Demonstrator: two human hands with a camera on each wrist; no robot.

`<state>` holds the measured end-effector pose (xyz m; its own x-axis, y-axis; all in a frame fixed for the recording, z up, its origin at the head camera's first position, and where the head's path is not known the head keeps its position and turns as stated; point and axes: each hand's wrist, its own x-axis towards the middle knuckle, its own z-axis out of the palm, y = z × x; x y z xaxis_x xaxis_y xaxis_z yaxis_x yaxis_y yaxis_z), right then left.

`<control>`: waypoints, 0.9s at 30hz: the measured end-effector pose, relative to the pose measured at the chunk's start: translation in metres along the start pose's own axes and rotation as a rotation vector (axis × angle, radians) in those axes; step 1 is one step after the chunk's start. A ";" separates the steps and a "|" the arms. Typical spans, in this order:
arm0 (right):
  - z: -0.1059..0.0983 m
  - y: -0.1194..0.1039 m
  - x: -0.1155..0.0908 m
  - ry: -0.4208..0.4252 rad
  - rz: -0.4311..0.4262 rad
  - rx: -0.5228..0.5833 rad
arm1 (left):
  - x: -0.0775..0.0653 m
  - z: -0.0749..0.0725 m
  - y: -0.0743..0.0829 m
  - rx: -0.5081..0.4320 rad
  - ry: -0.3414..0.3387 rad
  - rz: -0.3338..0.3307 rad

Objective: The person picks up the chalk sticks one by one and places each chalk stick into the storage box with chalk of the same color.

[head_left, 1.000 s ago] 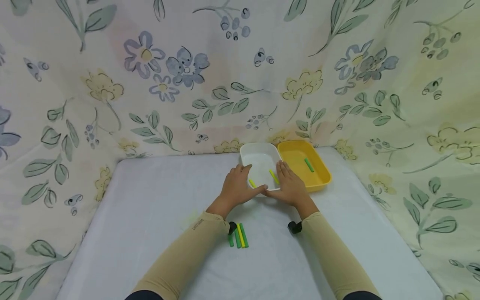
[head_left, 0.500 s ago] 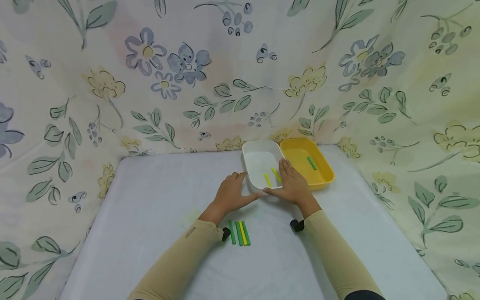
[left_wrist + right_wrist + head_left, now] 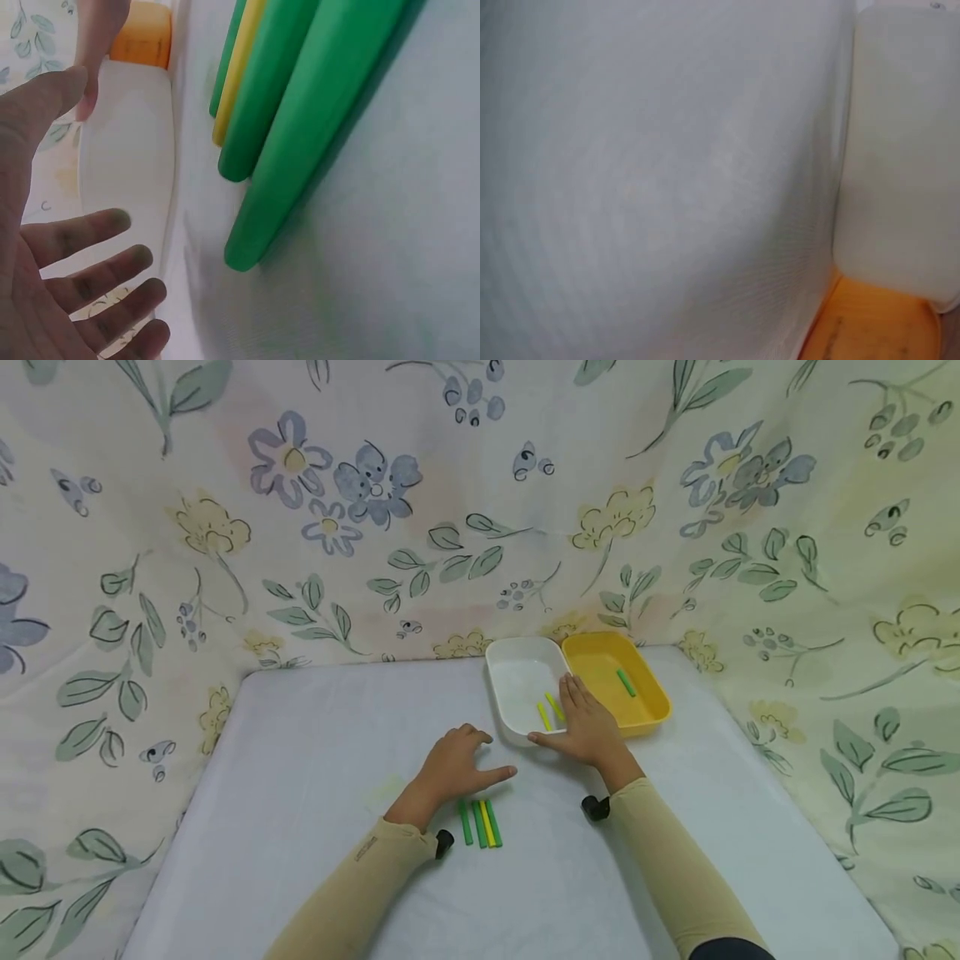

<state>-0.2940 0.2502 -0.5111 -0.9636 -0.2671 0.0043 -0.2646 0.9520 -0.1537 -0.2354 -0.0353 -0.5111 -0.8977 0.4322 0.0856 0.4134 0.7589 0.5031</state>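
Two yellow sticks (image 3: 543, 717) lie at the near end of a white tray (image 3: 517, 672). At that tray's right corner is my right hand (image 3: 591, 731), its straight fingers along the right side and its thumb at the front rim. My left hand (image 3: 448, 768) hovers apart from the tray with fingers spread and nothing in it. Just below it on the cloth, several sticks lie side by side, green sticks (image 3: 478, 824) with a yellow stick (image 3: 488, 824) among them. The left wrist view shows the green sticks (image 3: 300, 150) up close, rounded at their ends.
A yellow tray (image 3: 592, 652) stands against the white tray's right side and holds one green stick (image 3: 626, 682). Both trays are at the back of the table, which has a white cloth (image 3: 337, 727). Behind hangs a flowered curtain (image 3: 450, 468).
My left hand has left the white tray's front and drawn back toward the row of sticks. My right hand stays at the tray. The left yellow stick in it now lies nearer the other.
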 end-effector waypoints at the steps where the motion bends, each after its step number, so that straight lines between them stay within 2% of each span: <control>1: 0.000 0.000 0.000 0.002 -0.001 0.004 | -0.002 0.000 0.000 0.003 -0.002 0.006; 10: 0.002 0.002 0.000 0.005 0.003 0.008 | -0.029 0.000 0.005 0.003 -0.020 0.040; 17: 0.003 0.000 -0.001 0.011 -0.014 0.012 | -0.054 0.002 0.010 0.002 -0.041 -0.007; 27: 0.002 0.002 0.002 0.001 -0.004 0.008 | -0.072 0.011 0.017 0.015 -0.045 -0.040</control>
<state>-0.2962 0.2516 -0.5135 -0.9627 -0.2704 0.0057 -0.2677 0.9499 -0.1613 -0.1618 -0.0485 -0.5182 -0.9059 0.4227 0.0268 0.3800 0.7830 0.4925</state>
